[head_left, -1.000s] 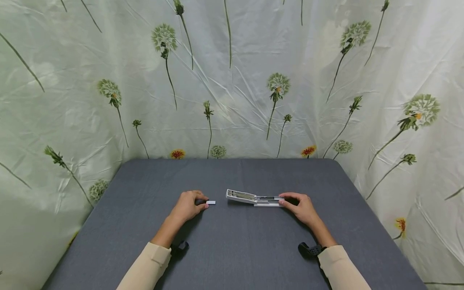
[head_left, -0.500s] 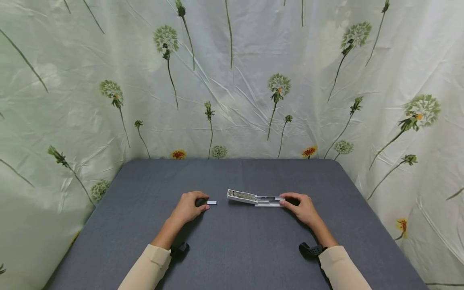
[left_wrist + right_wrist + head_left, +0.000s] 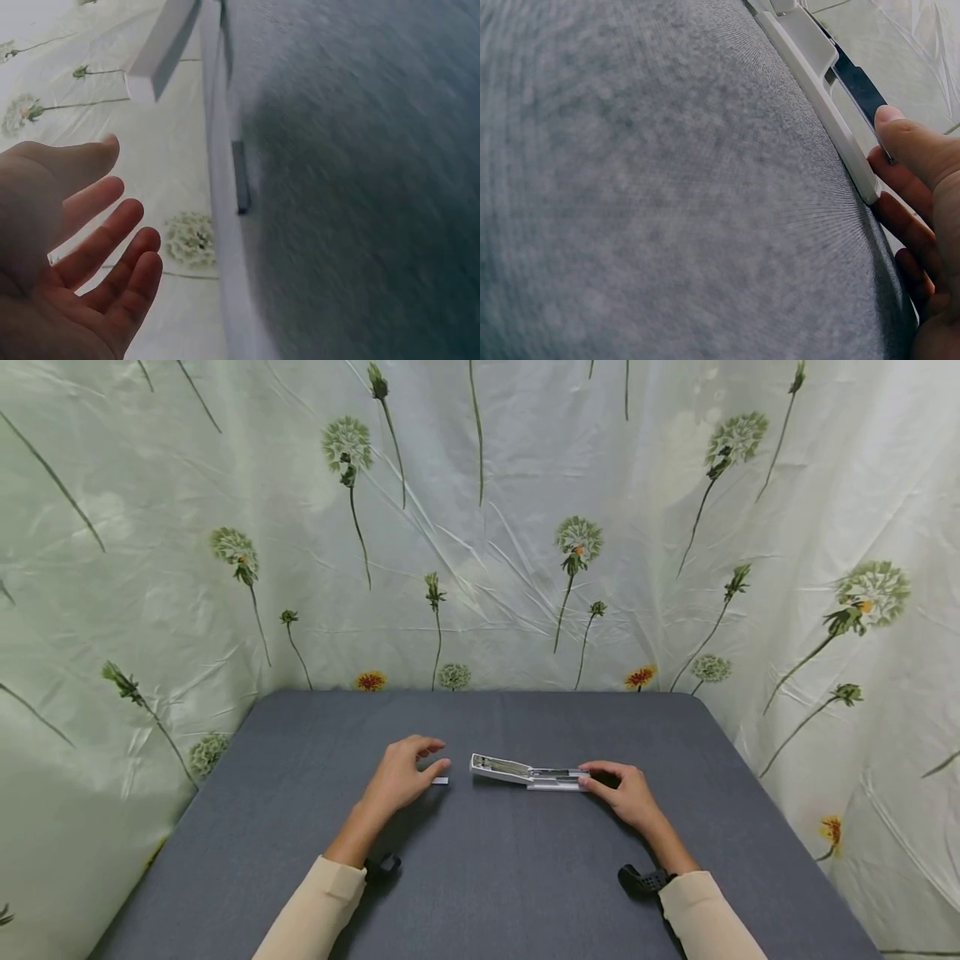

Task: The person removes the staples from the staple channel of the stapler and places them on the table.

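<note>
A white stapler [image 3: 501, 767] lies on the table with its top arm swung back to the left, the metal magazine exposed. My right hand [image 3: 626, 792] pinches the stapler's right end between thumb and fingers; in the right wrist view the thumb [image 3: 904, 139] presses on the dark metal magazine [image 3: 861, 90] above the white base [image 3: 821, 105]. A short strip of staples [image 3: 441, 781] rests on the table left of the stapler. Just over it hovers my left hand [image 3: 401, 774], fingers spread and holding nothing. The left wrist view shows the staple strip [image 3: 240, 178] apart from the fingers.
A dark grey cloth covers the table [image 3: 495, 877]. Behind it and at both sides hangs a pale curtain [image 3: 495, 543] printed with dandelions. Each wrist wears a black strap, the right strap [image 3: 643, 878] showing just beyond its sleeve.
My left hand has let go of the staple strip and lifted up and slightly right, its fingers spreading. The strip stays on the table. The right hand and stapler have not moved.
</note>
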A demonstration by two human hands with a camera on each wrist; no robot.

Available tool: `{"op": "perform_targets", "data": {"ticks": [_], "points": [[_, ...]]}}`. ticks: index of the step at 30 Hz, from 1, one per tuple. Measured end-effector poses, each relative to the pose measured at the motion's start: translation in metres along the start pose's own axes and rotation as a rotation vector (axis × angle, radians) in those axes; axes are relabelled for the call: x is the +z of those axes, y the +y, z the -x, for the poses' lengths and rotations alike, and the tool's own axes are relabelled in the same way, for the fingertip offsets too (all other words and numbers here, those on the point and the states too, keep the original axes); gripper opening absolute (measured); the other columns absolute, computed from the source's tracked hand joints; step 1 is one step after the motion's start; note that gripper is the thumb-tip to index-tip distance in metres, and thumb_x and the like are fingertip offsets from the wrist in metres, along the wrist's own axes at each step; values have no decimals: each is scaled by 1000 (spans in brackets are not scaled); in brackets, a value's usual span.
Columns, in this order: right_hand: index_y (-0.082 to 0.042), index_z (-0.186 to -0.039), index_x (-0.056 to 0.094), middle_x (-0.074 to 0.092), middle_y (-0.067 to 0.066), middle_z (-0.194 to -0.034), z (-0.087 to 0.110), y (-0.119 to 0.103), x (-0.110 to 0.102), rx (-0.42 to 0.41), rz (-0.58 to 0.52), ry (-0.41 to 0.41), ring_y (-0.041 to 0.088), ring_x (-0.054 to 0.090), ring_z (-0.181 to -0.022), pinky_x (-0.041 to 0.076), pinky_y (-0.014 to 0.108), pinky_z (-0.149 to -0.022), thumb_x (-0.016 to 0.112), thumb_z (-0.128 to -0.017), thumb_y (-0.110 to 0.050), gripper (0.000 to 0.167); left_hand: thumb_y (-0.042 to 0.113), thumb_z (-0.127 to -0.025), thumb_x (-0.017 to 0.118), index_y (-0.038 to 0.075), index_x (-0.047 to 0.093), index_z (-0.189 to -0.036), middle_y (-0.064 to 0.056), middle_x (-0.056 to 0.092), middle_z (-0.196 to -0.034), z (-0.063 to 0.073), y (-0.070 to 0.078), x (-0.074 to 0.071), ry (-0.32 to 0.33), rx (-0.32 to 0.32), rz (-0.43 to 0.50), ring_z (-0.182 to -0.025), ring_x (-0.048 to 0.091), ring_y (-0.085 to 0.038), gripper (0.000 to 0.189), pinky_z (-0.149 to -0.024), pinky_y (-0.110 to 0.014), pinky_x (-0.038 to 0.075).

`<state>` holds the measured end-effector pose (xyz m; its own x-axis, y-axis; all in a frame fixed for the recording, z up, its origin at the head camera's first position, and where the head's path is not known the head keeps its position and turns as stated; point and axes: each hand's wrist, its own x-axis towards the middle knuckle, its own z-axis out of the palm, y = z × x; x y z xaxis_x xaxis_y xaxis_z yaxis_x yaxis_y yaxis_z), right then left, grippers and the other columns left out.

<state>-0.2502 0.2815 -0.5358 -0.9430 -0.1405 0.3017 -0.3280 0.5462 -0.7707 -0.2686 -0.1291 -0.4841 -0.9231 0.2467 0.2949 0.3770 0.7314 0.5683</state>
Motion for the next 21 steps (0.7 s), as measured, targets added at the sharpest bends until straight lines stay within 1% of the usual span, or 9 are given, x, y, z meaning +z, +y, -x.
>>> {"op": "perform_targets", "data": {"ticks": [5, 12, 17, 21], "points": [[-17, -113, 79, 78, 4, -107, 1, -1, 1, 2, -7, 10, 2, 64, -92, 51, 21, -83, 80, -92, -23, 22, 31, -92, 79, 14, 76, -120, -5, 73, -115, -5, 16, 5, 24, 28, 31, -104, 68, -27, 32, -88, -46, 57], [-19, -113, 79, 78, 2, -108, 3, -2, 2, 8, 16, 13, 3, 66, -95, 51, 23, -85, 81, -91, -25, 23, 31, -93, 79, 15, 76, -119, -5, 72, -119, -11, 38, 17, 18, 69, 66, -108, 67, -25, 31, -91, -45, 56], [-20, -113, 79, 78, 1, -107, 3, -3, 2, 26, 8, 11, 4, 66, -94, 52, 25, -85, 81, -91, -26, 23, 32, -92, 79, 17, 76, -118, -4, 72, -118, -17, 48, 25, 25, 98, 80, -108, 67, -24, 30, -91, -44, 56], [-20, -113, 79, 78, 2, -107, 3, -3, 4, 26, 4, 10, 2, 65, -93, 52, 25, -84, 81, -91, -26, 23, 33, -92, 79, 17, 76, -118, -3, 72, -119, -21, 55, 33, 11, 122, 91, -107, 67, -23, 31, -91, -42, 56]]}}
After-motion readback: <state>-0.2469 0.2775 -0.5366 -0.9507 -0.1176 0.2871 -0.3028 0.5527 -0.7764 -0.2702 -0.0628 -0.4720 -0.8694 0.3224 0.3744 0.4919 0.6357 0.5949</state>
